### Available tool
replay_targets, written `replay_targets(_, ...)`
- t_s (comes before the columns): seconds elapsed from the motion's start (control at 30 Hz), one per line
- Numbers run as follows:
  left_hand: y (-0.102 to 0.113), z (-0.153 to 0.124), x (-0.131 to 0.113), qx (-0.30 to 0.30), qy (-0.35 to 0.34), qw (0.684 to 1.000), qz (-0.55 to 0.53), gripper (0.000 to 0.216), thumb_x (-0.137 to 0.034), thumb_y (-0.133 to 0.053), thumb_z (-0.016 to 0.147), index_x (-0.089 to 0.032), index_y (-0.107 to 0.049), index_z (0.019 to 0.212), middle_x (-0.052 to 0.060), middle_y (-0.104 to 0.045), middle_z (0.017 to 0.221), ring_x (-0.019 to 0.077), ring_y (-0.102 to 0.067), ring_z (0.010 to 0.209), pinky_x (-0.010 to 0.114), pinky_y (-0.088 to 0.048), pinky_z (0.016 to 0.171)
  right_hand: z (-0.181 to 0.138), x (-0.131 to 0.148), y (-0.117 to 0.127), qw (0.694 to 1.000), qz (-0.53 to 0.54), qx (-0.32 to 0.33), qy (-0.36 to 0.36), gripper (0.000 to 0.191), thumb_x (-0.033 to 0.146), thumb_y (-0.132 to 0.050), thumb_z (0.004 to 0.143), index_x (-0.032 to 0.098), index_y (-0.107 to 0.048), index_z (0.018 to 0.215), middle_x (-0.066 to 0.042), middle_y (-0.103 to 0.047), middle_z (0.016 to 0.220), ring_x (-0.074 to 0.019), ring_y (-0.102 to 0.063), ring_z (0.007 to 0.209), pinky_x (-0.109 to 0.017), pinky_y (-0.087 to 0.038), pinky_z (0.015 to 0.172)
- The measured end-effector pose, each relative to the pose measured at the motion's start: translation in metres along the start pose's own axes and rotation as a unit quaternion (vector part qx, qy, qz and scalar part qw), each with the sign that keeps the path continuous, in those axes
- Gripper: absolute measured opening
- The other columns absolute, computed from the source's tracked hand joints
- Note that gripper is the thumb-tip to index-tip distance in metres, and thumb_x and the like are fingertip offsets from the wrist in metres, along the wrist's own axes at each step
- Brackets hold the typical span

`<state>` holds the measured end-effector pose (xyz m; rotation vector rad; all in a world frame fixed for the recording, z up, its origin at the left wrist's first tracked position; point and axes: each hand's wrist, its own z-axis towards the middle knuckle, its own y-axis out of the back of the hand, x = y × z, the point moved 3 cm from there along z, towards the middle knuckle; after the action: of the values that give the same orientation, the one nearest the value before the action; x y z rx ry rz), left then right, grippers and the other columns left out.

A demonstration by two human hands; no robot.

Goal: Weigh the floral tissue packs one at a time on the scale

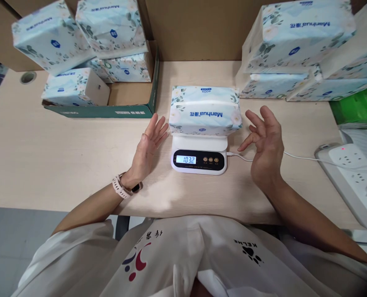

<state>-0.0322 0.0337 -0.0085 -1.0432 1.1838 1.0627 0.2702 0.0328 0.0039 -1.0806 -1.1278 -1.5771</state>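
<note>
A floral blue-and-white tissue pack lies on a white digital scale in front of me. The scale's lit display reads about 103.2. To the left of the pack, my left hand is held with fingers extended, its fingertips close to the pack's side; whether they touch is hard to tell. My right hand hovers on the other side, apart from the pack, fingers spread and holding nothing. A pale watch is on my left wrist.
At the back left, a green-edged cardboard tray holds several tissue packs. More packs are stacked at the back right, near a green crate. A white cable runs from the scale towards a power strip.
</note>
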Motion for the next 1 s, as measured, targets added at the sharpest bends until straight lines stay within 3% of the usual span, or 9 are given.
replay_targets(0.17, 0.0003, -0.0002, -0.0007, -0.004, 0.007, 1.000, 0.010, 0.080, -0.086, -0.027, 0.099, -0.042, -0.039, 0.165, 0.001, -0.037, 0.177, 0.0336, -0.035, 0.165, 0.057, -0.026, 0.138, -0.0007, 0.0026, -0.0008, 1.000, 0.021, -0.002, 0.000, 0.060, 0.065, -0.037, 0.105, 0.033, -0.054, 0.153, -0.009, -0.057, 0.164, -0.0316, -0.046, 0.160, -0.055, -0.025, 0.139)
replay_targets(0.63, 0.0005, 0.0003, -0.0017, -0.004, 0.010, 1.000, 0.017, 0.080, -0.087, -0.029, 0.098, -0.044, -0.038, 0.166, -0.001, -0.035, 0.178, 0.0325, -0.024, 0.169, 0.059, -0.019, 0.139, -0.0011, 0.0036, -0.0015, 1.000, 0.015, -0.005, 0.003, 0.062, 0.066, -0.036, 0.105, 0.031, -0.053, 0.154, -0.009, -0.057, 0.164, -0.0314, -0.047, 0.159, -0.055, -0.024, 0.139)
replay_targets(0.7, 0.0006, 0.0006, -0.0013, -0.007, 0.009, 1.000, 0.018, 0.081, -0.088, -0.029, 0.098, -0.044, -0.039, 0.165, -0.001, -0.033, 0.179, 0.0320, -0.022, 0.170, 0.059, -0.019, 0.139, -0.0011, 0.0017, -0.0007, 1.000, 0.019, -0.004, 0.007, 0.060, 0.065, -0.036, 0.106, 0.034, -0.054, 0.154, -0.008, -0.058, 0.162, -0.0315, -0.058, 0.150, -0.056, -0.027, 0.137)
replay_targets(0.83, 0.0015, 0.0012, 0.0010, -0.011, 0.003, 1.000, 0.021, 0.082, -0.089, -0.031, 0.097, -0.044, -0.038, 0.166, -0.001, -0.034, 0.178, 0.0317, -0.018, 0.171, 0.059, -0.018, 0.139, -0.0010, -0.0022, 0.0008, 1.000, 0.018, 0.003, 0.003, 0.056, 0.067, -0.037, 0.105, 0.042, -0.054, 0.152, -0.005, -0.058, 0.162, -0.0295, -0.075, 0.118, -0.059, -0.048, 0.120)
replay_targets(1.0, 0.0044, 0.0006, 0.0057, -0.009, -0.016, 1.000, 0.012, 0.080, -0.084, -0.032, 0.100, -0.045, -0.029, 0.170, 0.000, -0.051, 0.169, 0.0282, -0.027, 0.168, 0.056, -0.013, 0.141, 0.0004, -0.0047, 0.0016, 0.999, 0.022, 0.008, 0.030, 0.055, 0.066, -0.041, 0.106, 0.041, -0.055, 0.153, -0.005, -0.060, 0.161, -0.0279, -0.076, 0.116, -0.059, -0.046, 0.121)
